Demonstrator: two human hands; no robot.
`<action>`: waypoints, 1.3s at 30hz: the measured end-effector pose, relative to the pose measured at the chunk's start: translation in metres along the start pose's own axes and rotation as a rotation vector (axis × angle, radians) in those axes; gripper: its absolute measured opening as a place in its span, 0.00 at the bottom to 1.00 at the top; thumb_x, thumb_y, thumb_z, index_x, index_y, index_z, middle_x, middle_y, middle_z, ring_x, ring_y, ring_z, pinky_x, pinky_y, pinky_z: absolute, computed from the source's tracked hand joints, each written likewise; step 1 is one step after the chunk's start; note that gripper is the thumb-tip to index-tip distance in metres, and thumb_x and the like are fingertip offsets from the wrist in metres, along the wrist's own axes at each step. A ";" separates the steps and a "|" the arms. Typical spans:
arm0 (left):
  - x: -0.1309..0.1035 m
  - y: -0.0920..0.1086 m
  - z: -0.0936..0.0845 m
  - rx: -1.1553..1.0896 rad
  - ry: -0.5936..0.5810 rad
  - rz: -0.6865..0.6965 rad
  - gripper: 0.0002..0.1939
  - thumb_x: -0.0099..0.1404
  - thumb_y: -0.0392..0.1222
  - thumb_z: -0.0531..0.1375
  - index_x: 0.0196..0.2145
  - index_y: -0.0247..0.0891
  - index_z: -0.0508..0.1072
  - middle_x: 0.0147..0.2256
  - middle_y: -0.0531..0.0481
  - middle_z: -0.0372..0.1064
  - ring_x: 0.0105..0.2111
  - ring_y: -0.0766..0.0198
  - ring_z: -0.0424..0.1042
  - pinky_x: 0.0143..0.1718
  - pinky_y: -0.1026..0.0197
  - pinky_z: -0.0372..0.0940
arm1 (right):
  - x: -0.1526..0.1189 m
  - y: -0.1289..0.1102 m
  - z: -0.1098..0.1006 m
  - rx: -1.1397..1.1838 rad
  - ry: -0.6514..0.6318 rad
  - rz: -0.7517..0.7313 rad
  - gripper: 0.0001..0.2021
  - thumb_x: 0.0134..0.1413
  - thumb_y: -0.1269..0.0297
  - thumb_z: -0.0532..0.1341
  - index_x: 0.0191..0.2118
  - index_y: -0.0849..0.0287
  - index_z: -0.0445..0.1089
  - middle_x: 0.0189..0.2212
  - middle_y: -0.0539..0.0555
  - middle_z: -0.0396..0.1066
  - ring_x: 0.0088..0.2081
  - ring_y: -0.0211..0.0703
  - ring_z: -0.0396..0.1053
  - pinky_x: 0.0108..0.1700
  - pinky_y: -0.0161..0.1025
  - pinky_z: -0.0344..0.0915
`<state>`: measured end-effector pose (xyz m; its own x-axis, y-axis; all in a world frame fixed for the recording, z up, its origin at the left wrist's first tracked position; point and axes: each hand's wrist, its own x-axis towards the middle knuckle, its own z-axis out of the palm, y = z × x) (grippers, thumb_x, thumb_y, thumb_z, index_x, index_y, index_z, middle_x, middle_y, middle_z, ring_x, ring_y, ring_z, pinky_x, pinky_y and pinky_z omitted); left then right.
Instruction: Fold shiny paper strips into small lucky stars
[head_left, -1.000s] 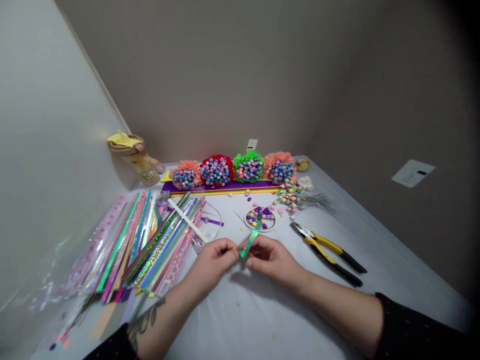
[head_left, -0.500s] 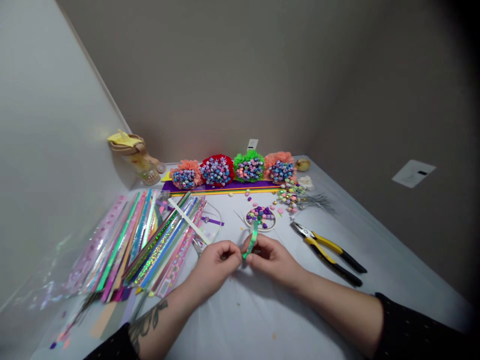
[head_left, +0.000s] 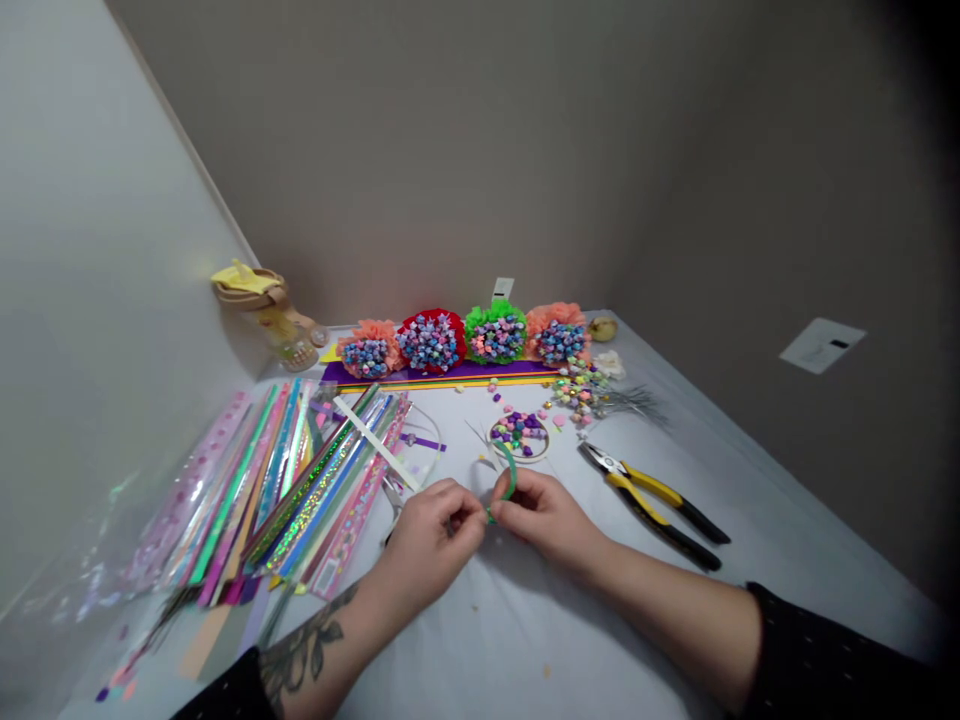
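Note:
A narrow green strip (head_left: 511,470) curls up from between my fingertips at the middle of the table. My right hand (head_left: 536,508) pinches it. My left hand (head_left: 442,525) is closed right beside it, its fingertips meeting the strip's lower end. Just beyond my hands sits a round dish (head_left: 519,436) of small purple, pink and green folded stars. Packs of shiny paper strips (head_left: 330,490) lie left of my left hand, with a white strip (head_left: 377,443) across them. Scissors, partly hidden, are beside my left hand.
Pliers (head_left: 652,505) with yellow and black handles lie at the right. Several star-filled paper flowers (head_left: 431,341) line the back. Loose stars and wire stems (head_left: 634,402) are at the back right. A tan container (head_left: 251,290) stands at the back left, near the wall.
The green strip's upper part has curled over to the left and lowered. My left hand has turned slightly. The view has shifted a little.

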<state>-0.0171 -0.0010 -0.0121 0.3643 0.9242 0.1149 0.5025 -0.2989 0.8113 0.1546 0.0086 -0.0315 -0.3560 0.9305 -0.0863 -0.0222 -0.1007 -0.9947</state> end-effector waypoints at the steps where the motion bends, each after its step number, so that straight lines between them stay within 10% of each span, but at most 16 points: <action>1: -0.001 0.000 0.000 0.036 0.006 0.041 0.07 0.59 0.33 0.54 0.25 0.36 0.69 0.25 0.53 0.64 0.26 0.67 0.64 0.28 0.66 0.57 | 0.000 0.000 0.000 0.009 -0.005 0.004 0.11 0.45 0.59 0.64 0.25 0.60 0.65 0.18 0.45 0.59 0.22 0.34 0.56 0.26 0.32 0.55; 39: -0.002 0.000 0.001 0.219 -0.040 0.097 0.07 0.61 0.32 0.51 0.27 0.37 0.66 0.27 0.51 0.64 0.29 0.65 0.65 0.31 0.64 0.59 | 0.004 0.006 0.000 -0.137 -0.008 0.024 0.06 0.45 0.63 0.58 0.26 0.61 0.65 0.21 0.48 0.62 0.25 0.36 0.59 0.29 0.33 0.57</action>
<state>-0.0173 -0.0032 -0.0129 0.4476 0.8799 0.1594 0.6205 -0.4340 0.6531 0.1531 0.0113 -0.0377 -0.3624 0.9255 -0.1102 0.1136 -0.0735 -0.9908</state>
